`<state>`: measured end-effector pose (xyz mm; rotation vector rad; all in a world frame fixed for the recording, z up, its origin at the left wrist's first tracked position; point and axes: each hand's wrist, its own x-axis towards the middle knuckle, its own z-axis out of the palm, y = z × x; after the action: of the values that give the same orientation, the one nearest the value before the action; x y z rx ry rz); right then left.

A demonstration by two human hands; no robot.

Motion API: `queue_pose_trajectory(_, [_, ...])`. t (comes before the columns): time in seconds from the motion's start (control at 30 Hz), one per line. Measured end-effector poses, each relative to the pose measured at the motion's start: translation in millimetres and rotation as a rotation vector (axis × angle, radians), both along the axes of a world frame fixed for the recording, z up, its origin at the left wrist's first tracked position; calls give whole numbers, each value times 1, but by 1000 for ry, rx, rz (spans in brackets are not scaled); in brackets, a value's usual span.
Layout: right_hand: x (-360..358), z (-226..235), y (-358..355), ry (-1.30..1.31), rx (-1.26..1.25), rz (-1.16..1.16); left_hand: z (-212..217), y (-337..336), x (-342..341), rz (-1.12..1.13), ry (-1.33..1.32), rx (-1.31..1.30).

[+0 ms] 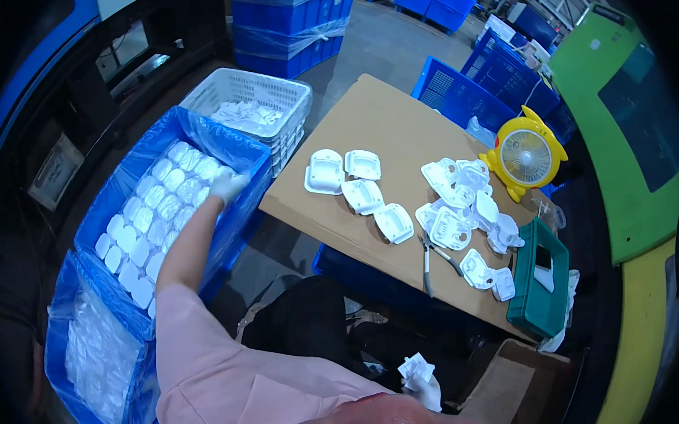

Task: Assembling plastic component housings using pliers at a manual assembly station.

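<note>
My left hand (229, 185), in a white glove, reaches into a blue bin (259, 166) lined with clear blue film. It rests at the end of the rows of rounded white plastic parts (156, 196) packed there. Its fingers blend into the white parts, so their grip is not clear. Low in front of my body, my gloved right hand (425, 391) is closed on a small square white piece (416, 367). On the brown tabletop (344, 124) lie several white plastic housings (326, 172), a pile of round-holed white parts (463, 195) and cutting pliers (429, 266).
A yellow fan (525, 156) and a green tray (521, 298) holding a dark device stand at the table's right. White baskets (284, 101) and stacked blue crates (287, 33) are beyond the bin. A second film-lined blue bin (59, 351) is nearer me; a cardboard box (499, 393) sits lower right.
</note>
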<state>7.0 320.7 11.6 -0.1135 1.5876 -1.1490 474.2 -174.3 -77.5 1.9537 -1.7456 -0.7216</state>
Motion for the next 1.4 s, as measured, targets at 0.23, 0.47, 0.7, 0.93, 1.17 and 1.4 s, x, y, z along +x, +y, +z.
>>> queue_pose_trajectory(0.23, [48, 65, -143, -319, -80, 529, -40, 134, 63, 121, -358, 160])
queue_pose_trajectory(0.47, [190, 159, -440, -120, -654, 486, -18, 129, 30, 150, -335, 200])
queue_pose_trajectory(0.7, [203, 106, -355, 172, -679, 1192, -15, 150, 51, 213, -418, 212])
queue_pose_trajectory(0.93, [35, 22, -128, -89, -89, 602, -43, 119, 34, 103, -480, 134])
queue_pose_trajectory(1.17, [-80, -31, 72, -348, -190, -614, -24, 139, 20, 98, -785, -24])
queue_pose_trajectory(1.4, [-167, -136, 244, 156, -155, -519, -43, 183, -133, -465, -277, -557])
